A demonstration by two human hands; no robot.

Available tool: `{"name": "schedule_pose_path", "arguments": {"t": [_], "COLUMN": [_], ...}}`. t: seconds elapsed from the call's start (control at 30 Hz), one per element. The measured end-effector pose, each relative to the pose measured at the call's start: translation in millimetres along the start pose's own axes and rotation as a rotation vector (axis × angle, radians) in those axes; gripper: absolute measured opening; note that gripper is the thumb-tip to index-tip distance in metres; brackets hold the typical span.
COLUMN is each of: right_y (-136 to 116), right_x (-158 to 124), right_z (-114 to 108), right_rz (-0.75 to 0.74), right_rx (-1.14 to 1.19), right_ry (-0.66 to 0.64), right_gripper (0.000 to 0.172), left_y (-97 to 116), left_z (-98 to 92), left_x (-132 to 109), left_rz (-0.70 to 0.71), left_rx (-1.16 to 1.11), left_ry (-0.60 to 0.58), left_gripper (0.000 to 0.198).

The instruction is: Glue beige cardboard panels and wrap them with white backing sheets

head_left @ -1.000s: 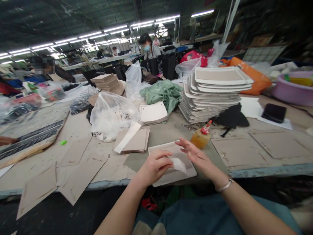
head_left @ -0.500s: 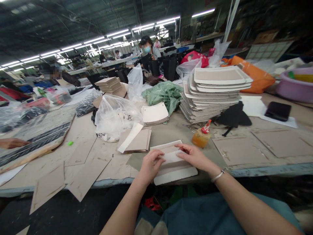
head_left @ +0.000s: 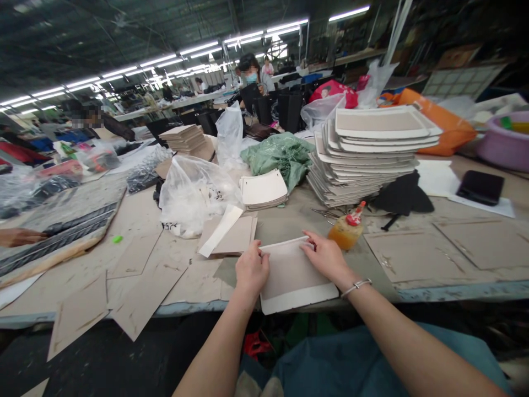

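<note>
A grey-brown cardboard panel (head_left: 295,269) with white edge strips lies before me at the table's front edge. My left hand (head_left: 252,269) is closed around its upper left corner, thumb on top. At the upper right corner, my right hand (head_left: 326,256) pinches the edge between thumb and fingers. A squat bottle of amber liquid (head_left: 345,234) with a red nozzle stands just beyond my right hand. Left of the panel, a white strip (head_left: 221,231) lies across a small stack of cardboard sheets (head_left: 239,241).
A tall stack of white-edged panels (head_left: 363,160) stands behind the bottle. Plastic bags (head_left: 198,193) lie at the back left, loose cardboard sheets (head_left: 149,300) at the front left. On the right are a phone (head_left: 481,187) and a purple basin (head_left: 502,146). A co-worker's hand (head_left: 20,237) is far left.
The white piece that lay across the panel's middle no longer shows there, and the panel's face is visible. My hands have moved apart to its upper corners.
</note>
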State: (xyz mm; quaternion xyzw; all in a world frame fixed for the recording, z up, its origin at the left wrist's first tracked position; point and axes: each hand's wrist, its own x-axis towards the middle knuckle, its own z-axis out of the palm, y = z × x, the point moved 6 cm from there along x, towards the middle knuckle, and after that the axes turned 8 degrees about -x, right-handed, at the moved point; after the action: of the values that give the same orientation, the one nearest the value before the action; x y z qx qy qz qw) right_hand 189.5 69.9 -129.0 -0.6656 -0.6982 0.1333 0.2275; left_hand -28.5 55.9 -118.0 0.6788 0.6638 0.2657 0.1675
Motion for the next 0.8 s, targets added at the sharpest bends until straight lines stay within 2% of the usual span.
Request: {"name": "schedule_pose_path", "arguments": {"t": [0.43, 0.57, 0.67, 0.73, 0.8], "right_y": [-5, -11, -18, -27, -37], "right_x": [4, 0, -7, -13, -21], "right_z": [1, -9, -15, -13, -7], "right_rz": [-0.058, -0.107, -0.167, -0.261, -0.391], "right_rx": [-0.23, -0.307, -0.327, -0.303, -0.269], "right_ry": [0.031, 0.137, 0.16, 0.114, 0.034], "right_gripper": [0.042, 0.046, 0.04, 0.034, 0.031], "left_y": [1, 9, 25, 37, 47], "left_z": [9.8, -0.7, -14.1, -14.5, -7.4], "left_x": [7, 3, -12, -27, -44], "left_rz": [0.067, 0.13, 0.235, 0.316, 0.369], "left_rx": [0.189, 0.187, 0.175, 0.169, 0.181], "left_ry": [0.004, 0.06, 0.111, 0.031, -0.115], "left_gripper": [0.043, 0.049, 0.041, 0.028, 0.018]}}
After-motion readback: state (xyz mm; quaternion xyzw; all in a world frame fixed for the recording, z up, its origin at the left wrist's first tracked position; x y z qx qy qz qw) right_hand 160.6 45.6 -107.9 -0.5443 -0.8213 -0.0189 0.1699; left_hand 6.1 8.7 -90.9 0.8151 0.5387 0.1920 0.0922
